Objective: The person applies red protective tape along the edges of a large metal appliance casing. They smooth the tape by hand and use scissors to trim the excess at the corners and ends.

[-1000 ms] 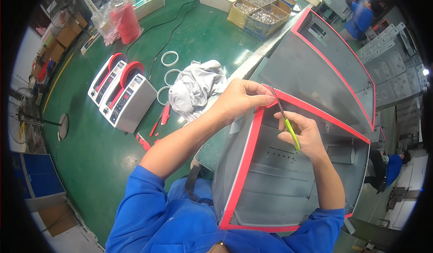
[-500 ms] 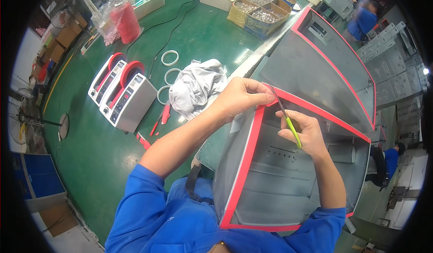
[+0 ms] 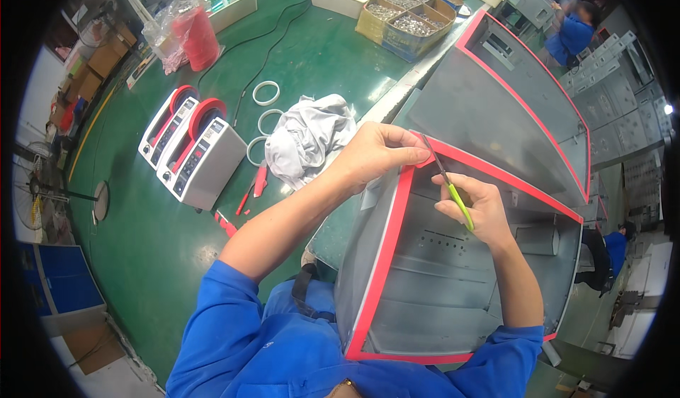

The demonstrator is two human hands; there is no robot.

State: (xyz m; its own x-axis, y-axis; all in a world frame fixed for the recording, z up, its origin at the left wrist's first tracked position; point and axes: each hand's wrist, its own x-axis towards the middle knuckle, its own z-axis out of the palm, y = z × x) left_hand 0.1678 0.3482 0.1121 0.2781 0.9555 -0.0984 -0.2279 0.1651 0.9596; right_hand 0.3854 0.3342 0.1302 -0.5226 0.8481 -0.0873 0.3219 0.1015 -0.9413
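A grey metal cabinet box (image 3: pixel 382 249) stands in front of me, its open face edged with red tape (image 3: pixel 388 256). At the box's far left corner, my left hand (image 3: pixel 386 153) is closed, thumb and finger pinching the end of the red tape. My right hand (image 3: pixel 478 203) is closed round the lime-green handle of a slim knife-like tool (image 3: pixel 459 203). Its thin dark blade points up and away, lying close beside my left fingertips at the tape. Whether the blade touches the tape I cannot tell.
A second grey box (image 3: pixel 489 107) with red-taped edges stands beyond. On the green table (image 3: pixel 304 65) are a white cloth (image 3: pixel 308 136), white rings (image 3: pixel 266 93), two tape dispensers (image 3: pixel 205 164) and a red-handled cutter (image 3: pixel 245 198). Bins of small metal parts (image 3: pixel 414 22) stand at the back. Several people work at right.
My hands and the tool hold almost the same place, with barely any shift. A co-worker at the far right has moved an arm.
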